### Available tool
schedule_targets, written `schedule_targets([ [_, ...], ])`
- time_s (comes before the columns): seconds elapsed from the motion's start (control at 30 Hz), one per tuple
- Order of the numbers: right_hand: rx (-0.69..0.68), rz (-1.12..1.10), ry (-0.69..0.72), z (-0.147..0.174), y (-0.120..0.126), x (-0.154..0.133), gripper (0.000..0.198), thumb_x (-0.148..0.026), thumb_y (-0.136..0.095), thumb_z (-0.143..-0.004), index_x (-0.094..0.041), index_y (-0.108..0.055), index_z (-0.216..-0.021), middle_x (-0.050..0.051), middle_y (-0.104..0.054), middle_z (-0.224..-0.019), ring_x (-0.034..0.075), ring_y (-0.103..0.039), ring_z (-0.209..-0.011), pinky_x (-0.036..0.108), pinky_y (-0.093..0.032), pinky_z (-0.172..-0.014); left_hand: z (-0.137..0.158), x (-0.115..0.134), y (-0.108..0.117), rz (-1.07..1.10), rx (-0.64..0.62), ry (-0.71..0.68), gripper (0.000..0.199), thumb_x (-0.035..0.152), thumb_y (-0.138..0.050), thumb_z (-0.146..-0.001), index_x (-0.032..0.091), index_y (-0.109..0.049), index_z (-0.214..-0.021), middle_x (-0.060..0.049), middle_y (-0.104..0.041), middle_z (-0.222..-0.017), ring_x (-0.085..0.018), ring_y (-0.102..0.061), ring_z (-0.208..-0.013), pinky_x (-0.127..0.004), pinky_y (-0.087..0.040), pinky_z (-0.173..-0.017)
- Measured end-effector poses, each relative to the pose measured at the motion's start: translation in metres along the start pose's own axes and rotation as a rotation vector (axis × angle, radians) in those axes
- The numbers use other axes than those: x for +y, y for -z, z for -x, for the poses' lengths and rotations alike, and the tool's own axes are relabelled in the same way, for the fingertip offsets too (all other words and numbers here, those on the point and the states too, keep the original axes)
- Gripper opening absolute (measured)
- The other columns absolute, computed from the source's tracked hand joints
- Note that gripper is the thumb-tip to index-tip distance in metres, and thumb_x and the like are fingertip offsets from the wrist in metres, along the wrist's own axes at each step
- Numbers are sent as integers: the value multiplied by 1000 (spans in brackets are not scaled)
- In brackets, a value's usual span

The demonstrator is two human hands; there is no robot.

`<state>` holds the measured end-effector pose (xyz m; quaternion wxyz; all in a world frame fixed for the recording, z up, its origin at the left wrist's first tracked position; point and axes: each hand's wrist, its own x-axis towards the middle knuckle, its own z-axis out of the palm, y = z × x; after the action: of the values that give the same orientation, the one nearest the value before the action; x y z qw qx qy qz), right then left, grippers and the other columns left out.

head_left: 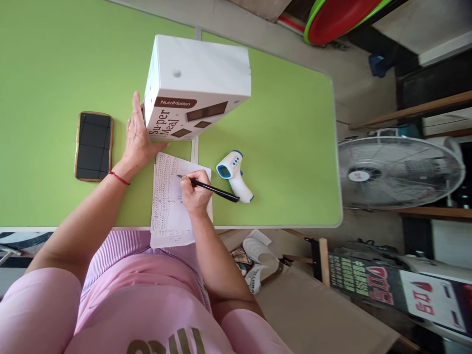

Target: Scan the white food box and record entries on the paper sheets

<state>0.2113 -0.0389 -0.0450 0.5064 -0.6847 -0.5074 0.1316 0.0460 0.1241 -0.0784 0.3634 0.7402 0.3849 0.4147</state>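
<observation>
"White sheets under R hand: how far along?"
"Left of its fingers, packed w/ writing; nearer them looks mostly blank, so prob. partway. They're pinching a black pen."
"& L hand?"
"Fingers spread wide, thumb out, box right beside them."

- Table, across the frame: plain green, pale edge.
- Box, upper centre: white, brown lettering and rectangles.
- Papers, centre: white, rows of dark marks.
- Pen, centre: black.
- Thermometer, right of centre: white with blue trim.
- Phone, left: black screen, tan rim.
- Bracelet, left of centre: red.
- Shirt, bottom: pink, olive print.
- Cloth, lower left: lilac-and-white stripes.
- Round tub, upper right: red ringed in bright green.
</observation>
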Motion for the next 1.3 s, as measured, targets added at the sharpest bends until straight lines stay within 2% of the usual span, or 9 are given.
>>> schedule_targets([
  [0.5, -47, 11, 8, 0, -1, 2, 18, -36, -57, -84, -24, -52, -71, -5, -54, -60, 11, -49, -55, 25, -44, -54, -2, -3, -1, 20, 5, 0, 127, 71, -75, -83, 33, 15, -164, 2, 10, -176, -34, 15, -162, -61, 7, -137],
  [0.63, 7, -51, 28, -2, -1, -1, 21, -38, -57, -88, -23, -54, -74, -5, -54, -62, 10, -49, -54, 25, -45, -54, -2, -6, -1, -34, 18, -17, 133, 76, -74, -80, 30, 18, -164, -4, 7, -177, -37, 3, -164, -61, -1, -137],
  [0.77, -46, 13, 125, -14, 20, -11, 22, -42, -52, -97, -23, -63, -97, 1, -65, -82, 14, -61, -71, 30, -54, -69, -6, -17, -6, -4, 69, -32, 144, 83, -77, -70, 34, 23, -163, -10, 3, -177, -42, -13, -162, -64, -13, -134],
  [0.9, -138, 219, 321, -34, 48, 1, 23, -33, -49, -100, -25, -67, -111, 7, -68, -102, 22, -66, -100, 43, -57, -95, -19, -27, -6, 96, 130, 4, 141, 81, -76, -74, 41, 30, -159, -6, 9, -177, -42, 1, -162, -67, -5, -132],
  [1.0, -219, 347, 375, -43, 53, 25, 33, -24, -44, -99, -24, -68, -120, 12, -67, -108, 27, -63, -105, 50, -55, -99, -20, -13, 8, 135, 197, 77, 139, 76, -76, -78, 40, 33, -158, -5, 17, -176, -39, 17, -161, -65, 6, -132],
  [1.07, -309, 419, 380, -43, 47, 39, 41, -17, -40, -97, -22, -68, -126, 15, -66, -112, 29, -61, -105, 50, -54, -98, -3, 12, 23, 110, 223, 77, 134, 73, -74, -82, 40, 31, -158, -4, 19, -175, -37, 19, -161, -64, 6, -132],
  [1.13, -393, 466, 384, -40, 40, 46, 48, -12, -37, -95, -20, -67, -131, 16, -65, -115, 29, -60, -104, 49, -54, -96, 34, 43, 36, 7, 209, 11, 123, 72, -69, -87, 41, 25, -161, -5, 13, -177, -37, 9, -163, -65, -4, -133],
  [1.23, -376, 461, 388, -30, 33, 49, 54, -8, -33, -94, -21, -66, -135, 16, -63, -118, 28, -59, -106, 47, -53, -99, 119, 83, 52, -329, 108, -80, 107, 66, -62, -93, 35, 9, -167, -12, -9, -176, -37, -12, -163, -63, -19, -132],
  [1.3, -306, 416, 400, -21, 32, 50, 53, -10, -33, -95, -21, -66, -135, 15, -62, -121, 27, -60, -110, 47, -52, -104, 182, 96, 64, -578, 13, -67, 96, 60, -58, -97, 33, 0, -168, -16, -22, -173, -41, -23, -160, -68, -25, -128],
])
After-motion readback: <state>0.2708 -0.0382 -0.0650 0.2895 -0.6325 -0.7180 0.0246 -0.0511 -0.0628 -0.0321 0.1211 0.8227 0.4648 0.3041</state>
